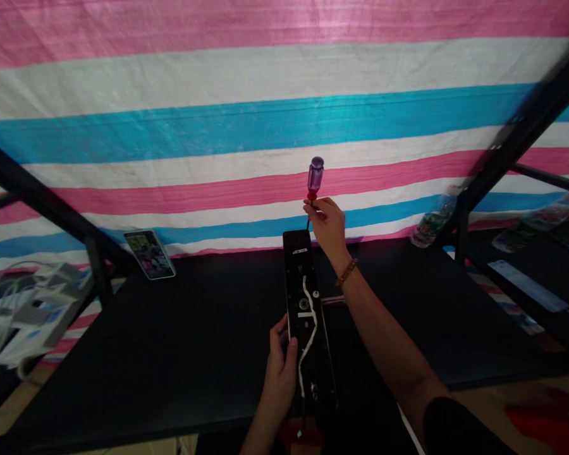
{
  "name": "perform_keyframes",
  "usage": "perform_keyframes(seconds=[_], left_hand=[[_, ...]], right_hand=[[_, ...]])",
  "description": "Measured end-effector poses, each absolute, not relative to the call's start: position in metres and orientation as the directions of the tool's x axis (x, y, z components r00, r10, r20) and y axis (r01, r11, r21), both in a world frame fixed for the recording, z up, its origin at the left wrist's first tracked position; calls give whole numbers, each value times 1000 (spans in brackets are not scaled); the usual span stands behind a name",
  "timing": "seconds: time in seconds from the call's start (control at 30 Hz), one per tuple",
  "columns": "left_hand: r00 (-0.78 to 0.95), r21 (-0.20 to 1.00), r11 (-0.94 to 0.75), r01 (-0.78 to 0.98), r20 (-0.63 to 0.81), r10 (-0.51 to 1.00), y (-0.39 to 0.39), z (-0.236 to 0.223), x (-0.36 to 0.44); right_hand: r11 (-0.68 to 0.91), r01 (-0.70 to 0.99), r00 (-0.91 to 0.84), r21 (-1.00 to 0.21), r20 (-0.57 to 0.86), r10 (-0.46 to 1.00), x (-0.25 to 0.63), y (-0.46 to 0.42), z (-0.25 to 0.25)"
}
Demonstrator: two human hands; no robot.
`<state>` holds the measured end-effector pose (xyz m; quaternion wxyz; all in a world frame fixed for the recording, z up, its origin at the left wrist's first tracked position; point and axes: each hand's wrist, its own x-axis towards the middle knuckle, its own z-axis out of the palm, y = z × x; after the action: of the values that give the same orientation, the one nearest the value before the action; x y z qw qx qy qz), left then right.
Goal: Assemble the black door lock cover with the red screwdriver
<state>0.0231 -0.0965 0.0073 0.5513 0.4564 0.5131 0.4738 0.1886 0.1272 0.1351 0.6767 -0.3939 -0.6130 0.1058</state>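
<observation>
A long black panel [321, 354] with a white cable [314, 316] along it lies lengthwise at the front middle of the black table. My left hand [281, 360] grips the panel's left edge, thumb on top. Above the panel's far end, my right hand [329, 221] pinches a screwdriver [315, 175] just below its purple handle. The screwdriver stands nearly upright, its dark shaft pointing down at the far right corner of the panel. Whether its tip touches the panel I cannot tell.
On the black table [194, 341] a phone [150, 254] leans at the back left. A plastic bottle [429, 227] lies tilted at the back right. White boxes and cables [42, 309] sit to the left. A striped sheet [246, 139] hangs behind, between black frame bars [516, 145].
</observation>
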Motion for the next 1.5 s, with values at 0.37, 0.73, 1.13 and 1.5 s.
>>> perform_keyframes(seconds=[0.37,0.73,1.13,1.5], left_hand=[[20,991,122,-47,-121,992,-95,11,23],[22,991,126,-49,-125,992,-96,7,22],[14,986,152,-66,-151,988,-96,9,24],[9,980,171,-102,-171,985,-96,13,24]], right_hand=[[696,297,192,-654,755,627,194,134,132],[692,294,173,-659,749,640,198,135,131],[670,314,175,-673,734,656,198,133,132],[678,312,184,-665,743,644,199,130,135]])
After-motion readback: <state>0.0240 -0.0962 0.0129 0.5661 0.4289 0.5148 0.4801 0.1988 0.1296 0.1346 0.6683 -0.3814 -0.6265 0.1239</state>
